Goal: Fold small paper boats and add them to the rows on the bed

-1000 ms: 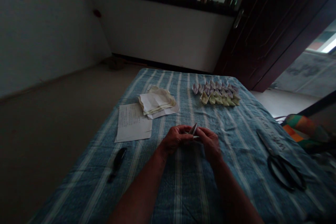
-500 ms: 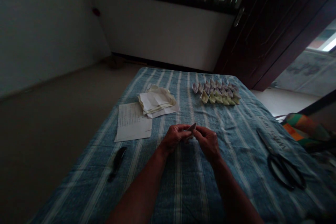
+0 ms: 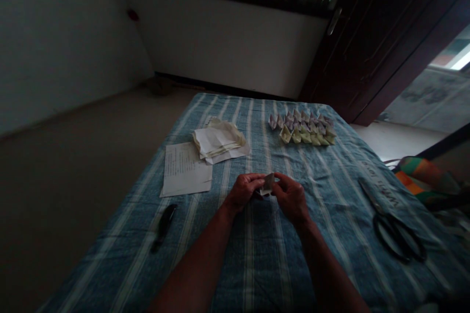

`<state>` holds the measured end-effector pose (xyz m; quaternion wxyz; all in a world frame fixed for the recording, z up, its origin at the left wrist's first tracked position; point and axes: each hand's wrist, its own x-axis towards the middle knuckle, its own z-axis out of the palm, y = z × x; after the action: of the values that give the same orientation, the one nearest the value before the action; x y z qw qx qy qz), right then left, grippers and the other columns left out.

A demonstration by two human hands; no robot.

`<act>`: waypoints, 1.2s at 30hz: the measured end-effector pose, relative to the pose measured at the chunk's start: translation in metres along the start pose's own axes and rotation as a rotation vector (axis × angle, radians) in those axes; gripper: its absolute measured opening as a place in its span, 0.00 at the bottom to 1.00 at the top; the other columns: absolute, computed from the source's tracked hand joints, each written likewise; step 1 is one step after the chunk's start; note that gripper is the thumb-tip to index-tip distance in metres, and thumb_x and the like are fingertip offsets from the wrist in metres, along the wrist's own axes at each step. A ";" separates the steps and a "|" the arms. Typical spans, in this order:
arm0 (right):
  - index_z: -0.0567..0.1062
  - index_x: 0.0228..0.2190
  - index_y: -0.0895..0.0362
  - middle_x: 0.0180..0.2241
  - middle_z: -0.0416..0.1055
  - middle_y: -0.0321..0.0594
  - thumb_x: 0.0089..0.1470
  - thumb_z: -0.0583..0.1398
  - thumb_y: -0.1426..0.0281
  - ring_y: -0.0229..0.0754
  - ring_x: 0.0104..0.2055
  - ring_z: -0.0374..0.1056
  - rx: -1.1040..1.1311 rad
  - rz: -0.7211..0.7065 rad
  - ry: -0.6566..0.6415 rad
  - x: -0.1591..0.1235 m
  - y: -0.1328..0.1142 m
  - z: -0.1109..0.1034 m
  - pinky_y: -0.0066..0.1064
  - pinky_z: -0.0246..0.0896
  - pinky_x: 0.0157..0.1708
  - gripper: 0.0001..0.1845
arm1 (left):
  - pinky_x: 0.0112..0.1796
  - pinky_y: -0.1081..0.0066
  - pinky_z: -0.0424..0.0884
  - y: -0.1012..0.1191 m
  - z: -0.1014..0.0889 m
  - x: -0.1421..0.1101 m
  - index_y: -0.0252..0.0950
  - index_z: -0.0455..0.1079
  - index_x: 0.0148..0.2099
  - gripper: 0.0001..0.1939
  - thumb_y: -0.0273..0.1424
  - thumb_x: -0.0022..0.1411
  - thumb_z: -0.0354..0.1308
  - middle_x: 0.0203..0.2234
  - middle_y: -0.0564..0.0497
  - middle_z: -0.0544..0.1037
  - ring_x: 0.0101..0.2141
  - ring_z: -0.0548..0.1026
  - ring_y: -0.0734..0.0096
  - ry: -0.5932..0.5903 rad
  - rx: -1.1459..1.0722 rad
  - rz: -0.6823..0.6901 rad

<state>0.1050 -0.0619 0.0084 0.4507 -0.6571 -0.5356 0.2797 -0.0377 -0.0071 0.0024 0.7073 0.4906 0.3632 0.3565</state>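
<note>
A small folded piece of paper (image 3: 268,184) is held between my two hands above the middle of the striped cloth. My left hand (image 3: 245,190) pinches its left side with thumb and fingers. On its right edge, the fingers of my right hand (image 3: 290,195) are closed; part of the grip is hidden behind the paper. Beyond my hands, to the right, stand several folded paper shapes (image 3: 306,134) in close rows, pale yellow in front and purplish behind. To the left lies a stack of loose paper sheets (image 3: 216,141).
A printed sheet (image 3: 183,171) lies flat beside the stack. Nearer on the left is a black object (image 3: 164,227), perhaps a folding knife. Black-handled scissors (image 3: 394,232) rest at the right. The blue striped tablecloth (image 3: 319,234) covers the table; a dark door (image 3: 360,34) stands behind.
The folded paper has turned between my fingers, so a broader flat face shows instead of a narrow pointed edge. My hands stay in nearly the same place.
</note>
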 end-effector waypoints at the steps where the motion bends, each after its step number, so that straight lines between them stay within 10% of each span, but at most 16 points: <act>1: 0.78 0.40 0.55 0.23 0.74 0.35 0.52 0.57 0.65 0.39 0.24 0.68 0.005 -0.001 -0.001 0.000 0.001 0.000 0.30 0.61 0.28 0.16 | 0.21 0.75 0.69 0.000 0.000 0.000 0.30 0.78 0.42 0.16 0.32 0.52 0.61 0.25 0.48 0.79 0.22 0.74 0.71 0.001 -0.001 -0.002; 21: 0.79 0.39 0.56 0.26 0.75 0.36 0.48 0.59 0.65 0.41 0.27 0.70 0.166 0.060 0.056 0.002 0.010 -0.005 0.32 0.67 0.29 0.16 | 0.41 0.70 0.68 -0.002 -0.008 -0.002 0.34 0.74 0.49 0.27 0.24 0.43 0.69 0.33 0.49 0.80 0.37 0.77 0.67 -0.280 -0.084 0.004; 36: 0.79 0.38 0.59 0.26 0.76 0.38 0.51 0.59 0.59 0.41 0.26 0.73 0.281 0.069 -0.040 -0.004 -0.004 -0.005 0.30 0.67 0.27 0.19 | 0.25 0.75 0.63 0.004 -0.003 -0.002 0.31 0.75 0.37 0.15 0.34 0.47 0.67 0.22 0.54 0.75 0.22 0.68 0.77 -0.111 0.121 0.061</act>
<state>0.1066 -0.0671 0.0140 0.5177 -0.5997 -0.4771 0.3803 -0.0424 -0.0064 0.0062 0.6844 0.5622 0.3291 0.3275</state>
